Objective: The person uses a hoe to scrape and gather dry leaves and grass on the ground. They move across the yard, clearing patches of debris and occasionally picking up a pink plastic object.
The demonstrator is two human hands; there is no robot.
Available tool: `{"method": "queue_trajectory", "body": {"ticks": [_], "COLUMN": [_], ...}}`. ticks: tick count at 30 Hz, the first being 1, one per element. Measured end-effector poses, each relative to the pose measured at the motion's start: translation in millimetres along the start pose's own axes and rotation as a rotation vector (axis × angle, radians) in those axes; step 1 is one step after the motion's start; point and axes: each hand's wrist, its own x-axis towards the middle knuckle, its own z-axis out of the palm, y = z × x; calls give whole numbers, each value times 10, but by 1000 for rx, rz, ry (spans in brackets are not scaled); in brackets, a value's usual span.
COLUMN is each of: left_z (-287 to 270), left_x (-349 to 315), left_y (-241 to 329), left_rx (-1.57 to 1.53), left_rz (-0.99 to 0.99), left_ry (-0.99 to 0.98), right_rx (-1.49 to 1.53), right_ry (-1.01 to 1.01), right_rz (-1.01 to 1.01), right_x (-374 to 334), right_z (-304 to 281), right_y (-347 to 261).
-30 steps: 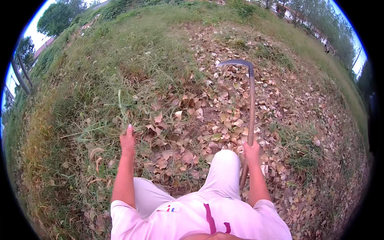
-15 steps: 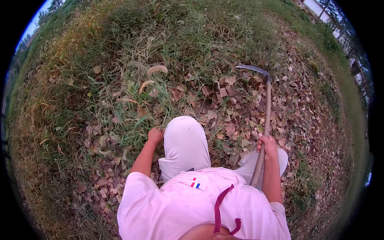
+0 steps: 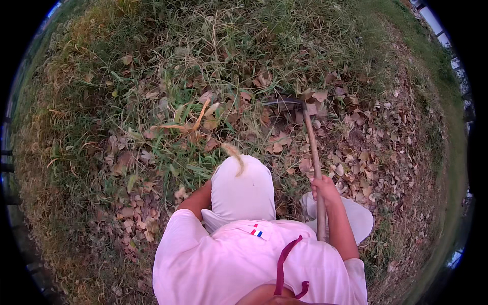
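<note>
My right hand (image 3: 325, 190) is closed around the wooden handle of a long sickle (image 3: 313, 145). The sickle's curved dark blade (image 3: 285, 101) points left and lies low among grass and dry leaves ahead of me. My left forearm (image 3: 198, 199) reaches down beside my raised knee (image 3: 243, 190), which hides the hand and its fingers. Green grass (image 3: 175, 165) stands just left of that knee. One fuzzy grass seed head (image 3: 235, 155) shows against the top of the knee.
Dry brown leaves (image 3: 363, 168) cover the ground on the right. Thick weeds (image 3: 86, 132) spread over the left and far side, partly yellowed. My other bent leg (image 3: 351, 218) is at the lower right, close to the sickle handle. A pale structure (image 3: 432, 21) shows at the upper right rim.
The sickle has swung left and its blade has dropped lower into the grass. My left hand has slipped out of sight beside the knee. The seed head now overlaps the knee.
</note>
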Motion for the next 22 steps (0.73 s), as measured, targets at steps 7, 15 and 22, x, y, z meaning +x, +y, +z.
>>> {"method": "queue_trajectory", "body": {"ticks": [7, 15, 22], "left_z": [-953, -1421, -927], "left_x": [570, 1148, 1458], "left_y": [507, 433, 185], "left_rx": [248, 445, 216], "left_rz": [478, 173, -301], "left_ry": [494, 399, -7], "right_rx": [-411, -680, -598], "right_ry": [-188, -266, -207], "right_rz": [-22, 102, 51], "right_x": [785, 336, 855], "right_z": [400, 242, 192], "right_y": [-17, -203, -288]}}
